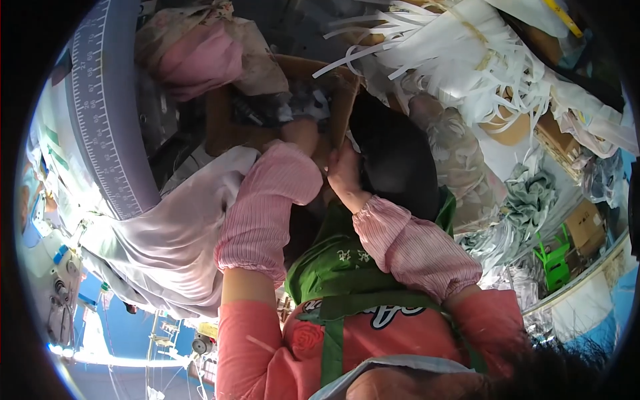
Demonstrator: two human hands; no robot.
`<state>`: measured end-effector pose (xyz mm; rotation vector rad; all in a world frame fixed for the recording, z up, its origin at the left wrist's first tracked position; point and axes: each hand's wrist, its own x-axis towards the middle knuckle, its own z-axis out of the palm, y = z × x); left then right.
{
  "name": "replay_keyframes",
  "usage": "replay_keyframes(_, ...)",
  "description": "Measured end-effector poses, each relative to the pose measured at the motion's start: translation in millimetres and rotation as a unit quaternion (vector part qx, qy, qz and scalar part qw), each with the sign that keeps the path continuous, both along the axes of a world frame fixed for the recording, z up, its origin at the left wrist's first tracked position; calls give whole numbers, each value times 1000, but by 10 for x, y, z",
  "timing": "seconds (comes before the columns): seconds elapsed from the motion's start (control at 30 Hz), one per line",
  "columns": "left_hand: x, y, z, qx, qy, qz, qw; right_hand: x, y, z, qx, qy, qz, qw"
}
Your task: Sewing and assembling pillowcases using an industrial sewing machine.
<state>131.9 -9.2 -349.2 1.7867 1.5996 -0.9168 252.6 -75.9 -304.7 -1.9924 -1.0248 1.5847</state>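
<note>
Both hands reach forward into an open brown cardboard box that sits just ahead of the person's lap. Only the wrist of the left hand shows past its ribbed pink sleeve cover; it goes down into the box among dark and grey printed fabric pieces, and the fingers are hidden, so whether they are spread or curled cannot be told. At the box's near right corner the right hand is curled closed around a black piece of cloth, gripping its edge where it meets the cardboard; the cloth bulges up and to the right of that hand. A second pink sleeve cover wraps the right forearm, and a green apron lies between the two arms. A pale lilac sheet of fabric is draped just left of the left arm, over the edge of a grey work table printed with a ruler scale. A pink bundle of cloth rests beyond the box, and a tied bunch of white strips lies to the upper right, well apart from the hands.
</note>
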Motion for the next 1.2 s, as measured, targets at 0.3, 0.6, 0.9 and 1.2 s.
replay_keyframes(0.3,-233,238,129,43,38,-197,979,12,73,-10,-157,170,-110,967)
replay_keyframes(0.6,-289,428,-302,-72,-91,1,993,-34,109,98,69,-44,7,997)
replay_keyframes(0.9,-550,334,-264,-90,-41,-125,987,-41,118,107,74,-61,33,995)
replay_keyframes(1.2,-453,514,-291,-139,-11,6,990,-33,128,131,40,-31,22,998)
